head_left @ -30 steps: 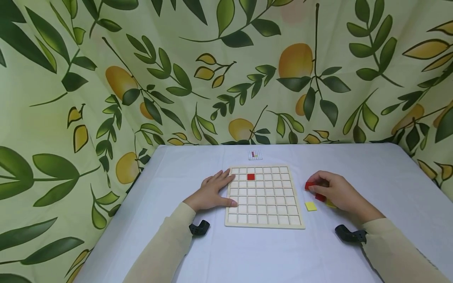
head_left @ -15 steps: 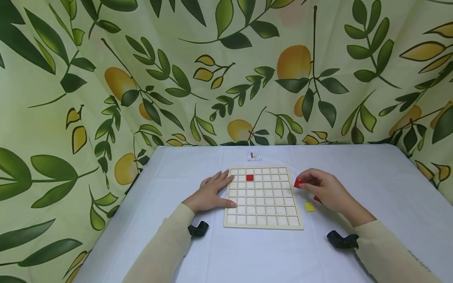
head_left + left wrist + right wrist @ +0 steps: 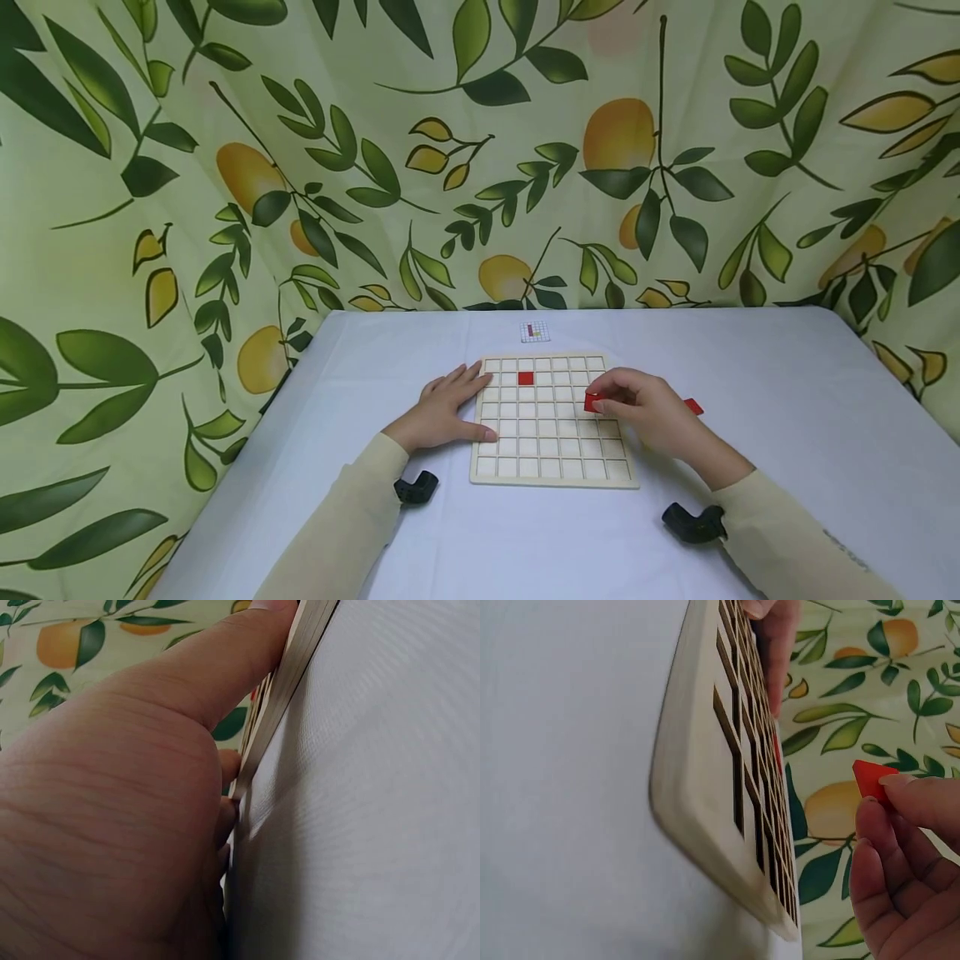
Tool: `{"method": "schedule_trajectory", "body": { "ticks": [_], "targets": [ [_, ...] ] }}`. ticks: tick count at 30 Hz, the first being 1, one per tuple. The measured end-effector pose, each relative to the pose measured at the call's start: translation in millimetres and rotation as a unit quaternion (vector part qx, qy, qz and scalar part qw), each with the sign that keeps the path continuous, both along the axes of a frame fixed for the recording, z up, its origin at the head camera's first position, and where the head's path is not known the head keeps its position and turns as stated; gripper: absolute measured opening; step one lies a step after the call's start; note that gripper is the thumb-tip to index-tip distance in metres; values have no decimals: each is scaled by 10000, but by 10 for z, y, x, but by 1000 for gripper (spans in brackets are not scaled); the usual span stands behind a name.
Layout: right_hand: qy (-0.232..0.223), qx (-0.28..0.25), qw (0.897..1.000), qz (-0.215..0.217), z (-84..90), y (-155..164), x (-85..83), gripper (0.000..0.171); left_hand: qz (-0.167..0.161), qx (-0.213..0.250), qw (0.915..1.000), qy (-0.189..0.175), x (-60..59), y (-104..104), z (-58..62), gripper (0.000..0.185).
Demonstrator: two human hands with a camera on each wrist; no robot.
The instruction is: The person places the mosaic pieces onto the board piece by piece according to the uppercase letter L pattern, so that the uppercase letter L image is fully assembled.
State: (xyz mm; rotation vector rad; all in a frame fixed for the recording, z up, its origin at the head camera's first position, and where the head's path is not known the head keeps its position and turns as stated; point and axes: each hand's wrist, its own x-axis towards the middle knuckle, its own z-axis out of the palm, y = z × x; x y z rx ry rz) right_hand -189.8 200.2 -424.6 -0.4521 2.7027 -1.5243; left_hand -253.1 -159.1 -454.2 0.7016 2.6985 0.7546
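A pale wooden grid board (image 3: 555,473) lies on the white table, with one red tile (image 3: 526,378) set in a cell of its second row. My left hand (image 3: 448,406) rests flat against the board's left edge (image 3: 279,697), fingers straight. My right hand (image 3: 637,406) hovers over the board's right part and pinches a red square tile (image 3: 592,403) (image 3: 871,780) between thumb and fingertips. Another red tile (image 3: 693,407) lies on the table just right of that hand.
A small printed pattern card (image 3: 534,332) lies beyond the board's far edge. Black wrist camera mounts (image 3: 692,522) sit near both sleeves. A leaf-and-lemon patterned curtain (image 3: 480,150) closes off the back and sides of the table.
My right hand has carried the red tile leftward from the table beside the board to above the board's right columns. The yellow tile is now hidden. The left hand stayed put.
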Motion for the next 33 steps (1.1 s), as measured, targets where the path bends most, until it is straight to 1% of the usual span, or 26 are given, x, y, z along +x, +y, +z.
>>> {"method": "schedule_trajectory", "body": {
  "ticks": [2, 8, 15, 20, 24, 28, 33],
  "targets": [
    [17, 17, 10000, 24, -2, -45, -25, 17, 9, -3, 10000, 2, -2, 3, -6, 110],
    [-21, -2, 9999, -139, 17, -188, -167, 17, 6, 75, 10000, -24, -4, -6, -21, 111],
    [-4, -169, 9998, -139, 77, -385, -331, 9, 7, -16, 10000, -37, -5, -11, -36, 112],
    [-242, -363, 9990, -99, 102, -524, -428, 9, -19, -112, 9999, 45, -26, 3, -38, 111],
    [-513, -317, 9982, -55, 51, -615, -508, 10, 4, -129, 9999, 42, -27, 12, -43, 112],
    [-693, -282, 9972, -23, -15, -695, -562, 9, 4, -116, 9999, 50, -21, 12, -48, 111],
    [-750, -136, 9971, 63, -60, -791, -586, 5, -15, -157, 9998, 84, -12, 11, -41, 110]
  ]
}}
